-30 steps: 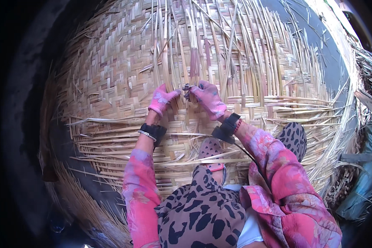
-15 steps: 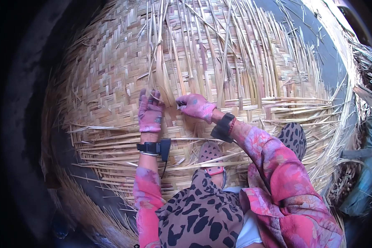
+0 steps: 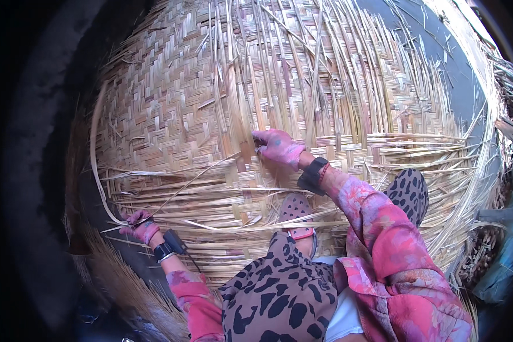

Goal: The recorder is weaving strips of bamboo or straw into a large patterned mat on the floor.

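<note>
A large mat (image 3: 171,97) woven from pale flat strips spreads under both hands. My left hand (image 3: 139,226), in a pink glove, is at the mat's near left edge. Its fingers are closed on a long pale strip (image 3: 95,139), which curves up along the mat's left side. My right hand (image 3: 279,147), also in a pink glove, sits near the mat's middle with its fingers curled together. Its fingertips are beside a bunch of lengthwise strips (image 3: 239,117), blurred and partly raised. What those fingers hold is hidden.
Loose strip ends (image 3: 422,149) stick out across the near right part of the mat. My patterned shoe (image 3: 295,211) stands on the weave. Strip fringes (image 3: 119,285) lie at the lower left, and a blue-green sheet (image 3: 499,256) is at the far right.
My left hand has moved from beside the right hand to the near left edge, and a long strip now curves from it. My right hand has shifted slightly right.
</note>
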